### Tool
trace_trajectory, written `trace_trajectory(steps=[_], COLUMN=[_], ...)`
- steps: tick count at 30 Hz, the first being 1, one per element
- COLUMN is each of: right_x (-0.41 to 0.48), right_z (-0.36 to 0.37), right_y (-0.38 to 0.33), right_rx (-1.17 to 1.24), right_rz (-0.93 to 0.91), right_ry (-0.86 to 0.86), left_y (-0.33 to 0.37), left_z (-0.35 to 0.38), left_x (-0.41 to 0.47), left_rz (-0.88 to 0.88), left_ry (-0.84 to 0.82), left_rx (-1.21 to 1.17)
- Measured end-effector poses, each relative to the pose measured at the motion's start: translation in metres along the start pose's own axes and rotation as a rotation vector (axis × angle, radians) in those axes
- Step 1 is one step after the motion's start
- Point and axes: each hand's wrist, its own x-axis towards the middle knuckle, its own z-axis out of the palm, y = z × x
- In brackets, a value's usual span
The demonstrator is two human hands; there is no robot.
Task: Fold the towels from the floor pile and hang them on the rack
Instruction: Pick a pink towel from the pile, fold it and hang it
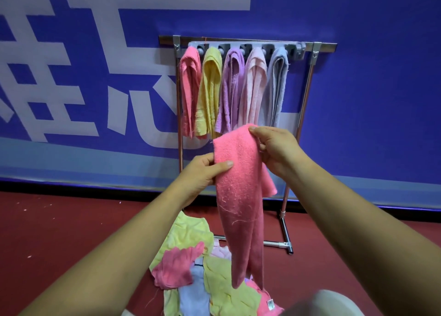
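Note:
I hold a pink towel (239, 196) in the air in front of the rack; it hangs down folded lengthwise into a long strip. My left hand (205, 172) grips its left edge with the thumb across the front. My right hand (274, 148) pinches its top right corner. The metal rack (307, 86) stands against the wall with several folded towels hung on a grey hook bar: pink (189, 88), yellow (210, 88), purple (230, 88), pale pink, pale blue. The floor pile (205, 268) of yellow, pink and blue towels lies below my hands.
A blue wall with large white characters (71, 65) runs behind the rack. The floor is dark red (59, 232). The rack's base tube (279, 244) lies on the floor right of the pile. One hook (298, 49) at the bar's right end holds nothing.

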Motion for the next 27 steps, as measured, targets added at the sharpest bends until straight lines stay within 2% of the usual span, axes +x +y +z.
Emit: trace_trajectory(steps=[4, 9, 14, 18, 24, 27], right_x=[0.001, 0.003, -0.004, -0.007, -0.010, -0.010], right_z=[-0.001, -0.006, -0.014, -0.016, -0.012, -0.007], right_y=[0.000, 0.004, 0.013, 0.026, 0.037, 0.034], right_rx=[0.020, 0.053, 0.014, 0.016, -0.037, -0.004], right_rz=[0.092, 0.130, 0.184, 0.148, 0.061, 0.030], right_ry=[0.002, -0.057, -0.237, -0.320, -0.300, -0.263], left_y=[0.003, 0.007, 0.016, 0.018, 0.019, 0.018], left_z=[0.010, 0.017, 0.020, 0.018, 0.014, 0.011], left_x=[0.005, 0.012, 0.014, 0.017, 0.018, 0.021], left_rz=[-0.010, 0.012, 0.039, 0.052, 0.034, 0.001], left_ry=[0.007, 0.148, 0.194, 0.217, 0.178, 0.161], left_rx=[0.034, -0.163, -0.295, -0.324, -0.390, -0.313])
